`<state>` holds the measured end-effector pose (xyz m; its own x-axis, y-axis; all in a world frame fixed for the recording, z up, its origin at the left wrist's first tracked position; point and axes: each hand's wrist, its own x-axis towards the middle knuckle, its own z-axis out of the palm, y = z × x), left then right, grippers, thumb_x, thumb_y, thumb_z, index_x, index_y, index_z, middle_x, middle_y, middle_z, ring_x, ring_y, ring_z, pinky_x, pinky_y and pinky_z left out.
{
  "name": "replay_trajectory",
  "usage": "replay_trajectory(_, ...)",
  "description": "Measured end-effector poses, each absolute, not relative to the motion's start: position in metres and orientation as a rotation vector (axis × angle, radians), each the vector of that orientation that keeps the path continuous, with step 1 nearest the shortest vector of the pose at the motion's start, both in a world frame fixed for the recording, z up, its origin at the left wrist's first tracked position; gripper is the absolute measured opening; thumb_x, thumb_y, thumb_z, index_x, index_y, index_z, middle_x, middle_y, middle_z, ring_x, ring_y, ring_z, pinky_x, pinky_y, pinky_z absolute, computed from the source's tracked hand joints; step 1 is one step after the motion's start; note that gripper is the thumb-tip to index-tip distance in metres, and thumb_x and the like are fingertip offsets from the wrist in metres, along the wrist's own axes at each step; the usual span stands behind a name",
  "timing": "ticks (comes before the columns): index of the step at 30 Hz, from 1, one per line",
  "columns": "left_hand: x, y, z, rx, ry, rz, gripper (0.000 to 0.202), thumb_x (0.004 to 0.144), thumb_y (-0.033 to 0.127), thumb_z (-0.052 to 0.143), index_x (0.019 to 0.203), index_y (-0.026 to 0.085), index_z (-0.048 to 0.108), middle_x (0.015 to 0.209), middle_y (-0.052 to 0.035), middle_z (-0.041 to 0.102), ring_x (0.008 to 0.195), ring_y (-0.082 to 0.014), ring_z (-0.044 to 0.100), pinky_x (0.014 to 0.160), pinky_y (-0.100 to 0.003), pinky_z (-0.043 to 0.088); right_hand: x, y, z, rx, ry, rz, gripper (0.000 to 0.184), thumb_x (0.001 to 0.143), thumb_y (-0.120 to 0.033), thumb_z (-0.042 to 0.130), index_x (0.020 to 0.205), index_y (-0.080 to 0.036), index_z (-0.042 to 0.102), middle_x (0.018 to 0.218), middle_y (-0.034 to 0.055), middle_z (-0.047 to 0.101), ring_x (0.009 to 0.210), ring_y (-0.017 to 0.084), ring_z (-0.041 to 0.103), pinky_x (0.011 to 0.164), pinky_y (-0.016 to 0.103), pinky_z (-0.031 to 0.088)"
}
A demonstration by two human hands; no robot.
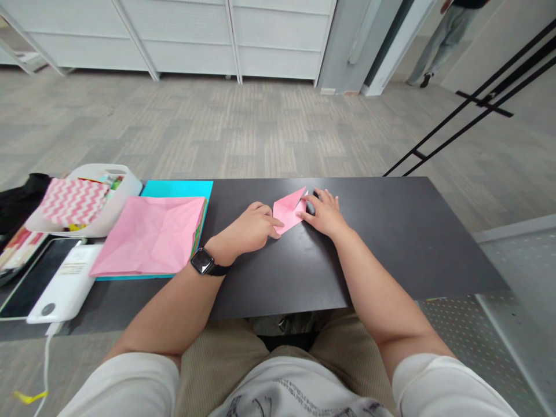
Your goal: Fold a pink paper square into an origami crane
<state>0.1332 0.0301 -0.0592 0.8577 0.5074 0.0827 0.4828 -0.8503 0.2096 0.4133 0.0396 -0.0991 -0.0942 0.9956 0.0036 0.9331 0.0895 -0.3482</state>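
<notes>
A small folded piece of pink paper [286, 209] lies on the dark table in front of me, with a pointed flap rising at its upper right. My left hand [254, 227] has its fingers curled, and the fingertips hold the paper's lower left edge. On the other side, my right hand [325, 214] grips the right edge between thumb and index finger, the other fingers spread. A dark rounded object [311, 207] shows partly beneath the right hand; its kind is not clear.
Left of my hands, a creased pink sheet [152, 234] tops a stack of coloured paper over a blue sheet [178, 188]. A white basket [125, 197], a white power bank [65, 284] with a cable, and a dark-screened tablet [37, 278] sit farther left. A person walks in the background.
</notes>
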Motion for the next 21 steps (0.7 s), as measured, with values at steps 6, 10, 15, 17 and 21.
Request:
replay_trajectory(6, 0.137, 0.028, -0.050, 2.827, 0.800, 0.348, 0.042, 0.091, 0.007, 0.056, 0.099, 0.033, 0.087, 0.123, 0.0001, 0.083, 0.110, -0.0261, 0.064, 0.103, -0.049, 0.042, 0.414, 0.038, -0.093, -1.959, -2.180, 0.423, 0.078, 0.088, -0.064, 0.081, 0.156, -0.032, 0.061, 0.180, 0.0153, 0.031, 0.168, 0.048, 0.017, 0.132, 0.076, 0.011)
replay_trajectory(10, 0.137, 0.028, -0.049, 2.688, 1.107, 0.794, 0.045, 0.097, 0.009, 0.049, 0.130, 0.022, 0.077, 0.129, -0.0078, 0.078, 0.118, -0.0262, 0.065, 0.106, -0.046, 0.047, 0.416, 0.038, -0.090, -1.891, -2.260, 0.467, 0.073, 0.090, -0.060, 0.081, 0.156, -0.035, 0.063, 0.182, 0.0124, 0.026, 0.169, 0.048, 0.012, 0.131, 0.077, 0.008)
replay_trajectory(15, 0.137, 0.035, -0.062, 2.593, 1.313, 0.822, 0.035, 0.105, 0.019, 0.049, 0.131, 0.018, 0.072, 0.127, -0.0108, 0.077, 0.118, -0.0280, 0.068, 0.107, -0.045, 0.052, 0.419, 0.040, -0.092, -1.809, -2.242, 0.465, 0.078, 0.084, -0.056, 0.086, 0.155, -0.032, 0.062, 0.177, 0.0153, 0.035, 0.167, 0.045, 0.023, 0.131, 0.077, 0.015)
replay_trajectory(17, 0.138, 0.037, -0.067, 2.603, 1.315, 0.714, 0.032, 0.106, 0.023, 0.051, 0.128, 0.019, 0.074, 0.127, -0.0101, 0.078, 0.116, -0.0288, 0.070, 0.105, -0.046, 0.053, 0.419, 0.041, -0.092, -1.816, -2.211, 0.461, 0.072, 0.083, -0.054, 0.088, 0.147, -0.030, 0.067, 0.172, 0.0162, 0.042, 0.164, 0.043, 0.031, 0.130, 0.077, 0.018)
replay_trajectory(21, 0.140, 0.039, -0.070, 2.599, 1.259, 0.574, 0.033, 0.107, 0.022, 0.049, 0.119, 0.023, 0.079, 0.124, -0.0069, 0.081, 0.111, -0.0263, 0.073, 0.103, -0.045, 0.055, 0.419, 0.040, -0.090, -1.747, -2.272, 0.469, 0.053, 0.089, -0.050, 0.083, 0.139, -0.035, 0.074, 0.168, 0.0116, 0.048, 0.164, 0.042, 0.032, 0.129, 0.080, 0.014)
